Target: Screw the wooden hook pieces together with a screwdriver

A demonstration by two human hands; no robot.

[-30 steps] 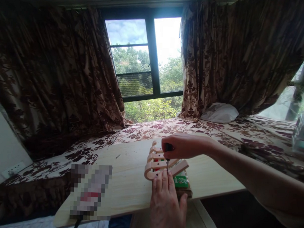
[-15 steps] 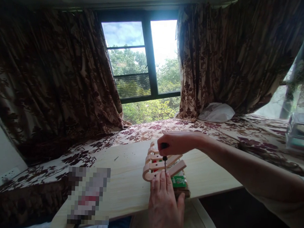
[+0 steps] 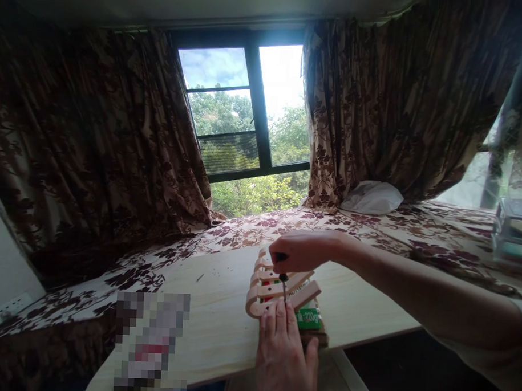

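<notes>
My right hand (image 3: pixel 302 251) is closed around the dark handle of a screwdriver (image 3: pixel 284 289), whose thin shaft points down at a pale wooden piece made of several curved slats (image 3: pixel 253 301). The screwdriver's tip is hidden behind my fingers. Flat against the nearest slat lies my left hand (image 3: pixel 283 350), fingers stretched forward around the spot where the shaft comes down. Dark round holes or screw heads show along the slats. Beneath the wooden piece is a pack with a green label (image 3: pixel 308 318) reading 220g.
The pale wooden tabletop (image 3: pixel 213 331) carries a small dark nail or screw (image 3: pixel 200 277), some specks and a blurred-out object (image 3: pixel 153 343) at left. Behind are a flower-patterned cloth (image 3: pixel 251 229), a white plastic bag (image 3: pixel 372 197), curtains and a window. Clear plastic boxes (image 3: pixel 514 227) stand at right.
The view has tilted up slightly, so everything sits a little lower. My right hand has turned slightly on the screwdriver; my left hand stays in place on the slat.
</notes>
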